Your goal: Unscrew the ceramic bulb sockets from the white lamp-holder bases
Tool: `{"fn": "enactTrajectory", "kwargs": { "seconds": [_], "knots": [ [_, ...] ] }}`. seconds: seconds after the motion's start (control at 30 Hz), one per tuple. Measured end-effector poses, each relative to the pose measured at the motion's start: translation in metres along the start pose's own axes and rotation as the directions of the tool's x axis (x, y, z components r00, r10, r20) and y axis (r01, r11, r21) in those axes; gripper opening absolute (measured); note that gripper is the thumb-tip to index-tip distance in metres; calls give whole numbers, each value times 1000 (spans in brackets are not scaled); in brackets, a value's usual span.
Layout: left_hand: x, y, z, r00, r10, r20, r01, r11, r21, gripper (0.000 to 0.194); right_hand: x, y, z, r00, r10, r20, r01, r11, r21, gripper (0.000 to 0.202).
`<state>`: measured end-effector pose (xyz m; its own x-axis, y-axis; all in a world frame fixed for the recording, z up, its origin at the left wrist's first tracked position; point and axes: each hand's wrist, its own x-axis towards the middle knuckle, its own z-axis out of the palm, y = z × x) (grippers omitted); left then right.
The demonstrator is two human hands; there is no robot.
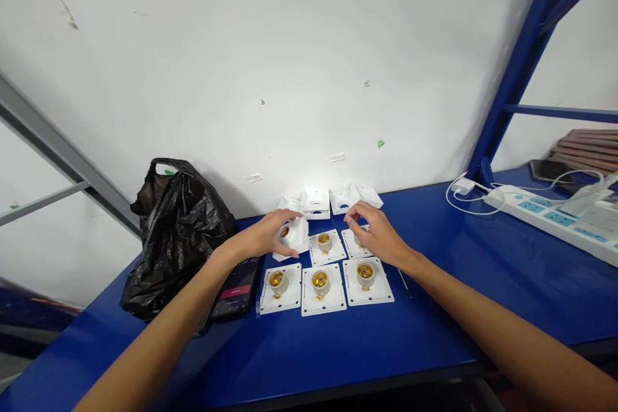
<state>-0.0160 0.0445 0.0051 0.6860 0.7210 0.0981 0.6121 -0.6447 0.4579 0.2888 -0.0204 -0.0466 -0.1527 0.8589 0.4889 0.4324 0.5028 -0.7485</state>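
In the head view my left hand (270,234) grips a white square cover (302,236) by its edges. The cover is tilted over the back-left lamp holder, whose socket shows partly through its round hole. My right hand (379,232) is closed, fingertips and thumb together, above the back-right lamp holder (355,248); whether anything is in it is hidden. Between my hands stands the back-middle lamp holder (324,243). Nearer me, three more lamp holders with brass-coloured sockets on white square plates form a row: left (280,283), middle (322,286) and right (367,277).
More white covers (316,203) lie along the wall. A black plastic bag (178,238) and a phone (236,293) are on the left. A thin rod (404,283) lies right of the plates. A power strip (555,215) with white cables sits on the blue table (454,309).
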Motion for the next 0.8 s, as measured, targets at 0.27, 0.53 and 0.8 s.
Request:
{"fn": "enactTrajectory", "kwargs": {
  "seconds": [0.27,0.53,0.8],
  "knots": [
    [0,79,35,945,207,-254,-256,950,-179,90,-12,-26,12,980,78,186,-155,879,450,41],
    [8,87,45,886,210,-413,-322,920,-222,80,-12,-23,17,938,160,309,-336,639,692,43],
    [7,87,61,867,122,-482,-305,896,-322,76,-14,-39,21,903,217,370,-429,450,783,33]
  ]
}}
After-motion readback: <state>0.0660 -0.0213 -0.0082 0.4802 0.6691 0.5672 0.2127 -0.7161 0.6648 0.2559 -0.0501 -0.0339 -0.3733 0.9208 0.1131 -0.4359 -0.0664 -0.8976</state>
